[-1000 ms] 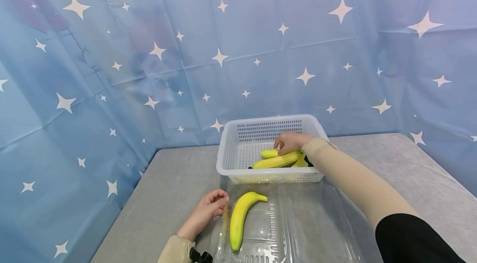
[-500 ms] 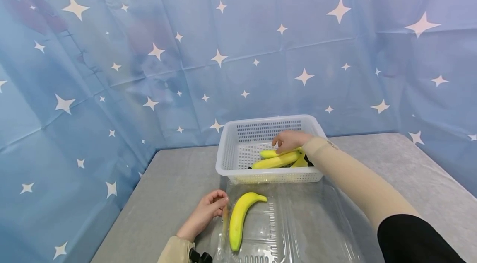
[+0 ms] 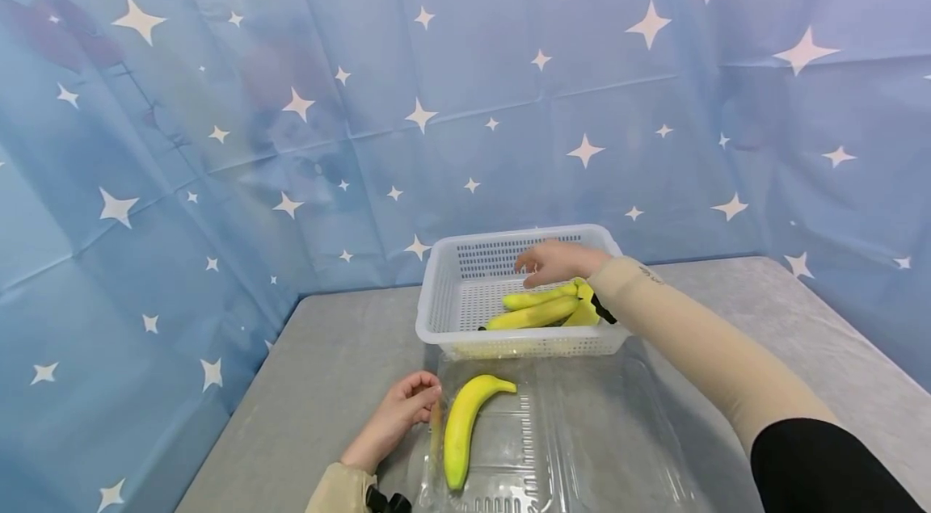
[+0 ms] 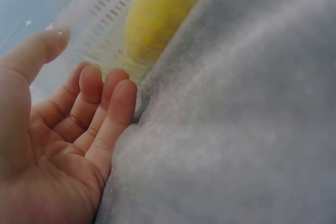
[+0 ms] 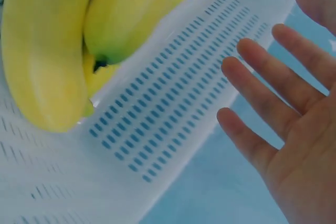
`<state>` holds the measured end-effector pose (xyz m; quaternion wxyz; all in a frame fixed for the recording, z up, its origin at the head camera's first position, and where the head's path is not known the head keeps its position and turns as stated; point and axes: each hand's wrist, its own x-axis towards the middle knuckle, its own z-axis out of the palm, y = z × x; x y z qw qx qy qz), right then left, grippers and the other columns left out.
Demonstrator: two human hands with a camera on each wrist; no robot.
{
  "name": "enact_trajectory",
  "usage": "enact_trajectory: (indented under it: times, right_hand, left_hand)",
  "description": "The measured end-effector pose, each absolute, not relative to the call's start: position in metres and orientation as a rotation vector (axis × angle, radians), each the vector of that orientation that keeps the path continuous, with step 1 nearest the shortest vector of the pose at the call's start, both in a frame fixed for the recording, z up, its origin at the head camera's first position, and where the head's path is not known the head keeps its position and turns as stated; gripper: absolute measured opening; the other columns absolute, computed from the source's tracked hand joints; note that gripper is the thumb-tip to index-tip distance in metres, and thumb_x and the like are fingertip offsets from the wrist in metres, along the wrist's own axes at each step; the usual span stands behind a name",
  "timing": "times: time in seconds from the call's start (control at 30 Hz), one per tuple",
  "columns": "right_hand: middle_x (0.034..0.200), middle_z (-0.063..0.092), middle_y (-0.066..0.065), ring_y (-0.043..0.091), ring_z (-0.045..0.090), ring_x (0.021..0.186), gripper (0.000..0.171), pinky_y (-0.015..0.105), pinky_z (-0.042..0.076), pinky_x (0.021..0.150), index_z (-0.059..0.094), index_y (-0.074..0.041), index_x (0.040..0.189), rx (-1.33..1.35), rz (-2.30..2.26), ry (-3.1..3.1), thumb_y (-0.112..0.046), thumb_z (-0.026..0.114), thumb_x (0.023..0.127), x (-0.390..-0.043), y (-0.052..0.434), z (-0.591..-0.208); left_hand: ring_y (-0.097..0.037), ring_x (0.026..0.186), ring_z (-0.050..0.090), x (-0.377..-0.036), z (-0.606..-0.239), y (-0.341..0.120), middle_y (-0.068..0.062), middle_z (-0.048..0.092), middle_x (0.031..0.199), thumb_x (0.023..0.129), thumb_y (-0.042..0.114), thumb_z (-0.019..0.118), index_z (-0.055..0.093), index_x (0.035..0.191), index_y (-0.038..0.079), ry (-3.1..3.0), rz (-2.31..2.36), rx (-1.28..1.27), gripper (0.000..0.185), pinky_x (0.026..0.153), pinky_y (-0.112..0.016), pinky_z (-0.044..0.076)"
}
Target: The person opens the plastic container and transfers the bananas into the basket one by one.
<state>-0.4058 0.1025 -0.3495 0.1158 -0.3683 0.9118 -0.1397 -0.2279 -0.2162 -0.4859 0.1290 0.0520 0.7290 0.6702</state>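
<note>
I judge I'm mid-transfer: my right hand (image 3: 556, 261) hovers spread and empty over the bananas (image 3: 537, 307) in the white basket (image 3: 445, 299), needing a grasp next, while my left hand (image 3: 396, 416), loosely curled, steadies the clear tray (image 3: 582, 448) holding one banana (image 3: 465, 424).

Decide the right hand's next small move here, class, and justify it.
Probably lower the right hand onto the bananas in the white basket: its fingers are spread and empty, hovering above them, not touching.

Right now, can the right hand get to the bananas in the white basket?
Probably yes. The right hand hovers open just above the bananas in the open-topped white basket, with nothing between them.
</note>
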Motion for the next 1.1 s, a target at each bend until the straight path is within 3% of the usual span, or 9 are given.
enact_trajectory:
  times: [0.5, 1.1]
  right_hand:
    - [0.120, 0.063, 0.000, 0.022, 0.059, 0.110, 0.037, 0.041, 0.048, 0.090, 0.062, -0.017, 0.128, -1.318, -0.388, 2.657, -0.027, 0.065, 0.093, -0.360, 0.088, -0.331]
    - [0.123, 0.061, -0.006, 0.012, 0.057, 0.112, 0.039, 0.036, 0.045, 0.095, 0.061, -0.016, 0.129, -1.957, -0.371, 2.560, -0.028, 0.067, 0.092, -0.274, 0.070, -0.347]
  left_hand:
    - [-0.012, 0.070, 0.052, -0.224, -0.482, -0.215, -0.001, 0.052, 0.082, 0.096, 0.020, 0.061, 0.055, 0.107, -0.004, 2.125, 1.952, 0.128, 0.027, 0.063, -0.026, 0.047]
    - [-0.013, 0.070, 0.052, -0.225, -0.481, -0.215, -0.001, 0.052, 0.082, 0.096, 0.020, 0.061, 0.055, 0.107, -0.004, 2.114, 1.955, 0.125, 0.027, 0.064, -0.026, 0.048]
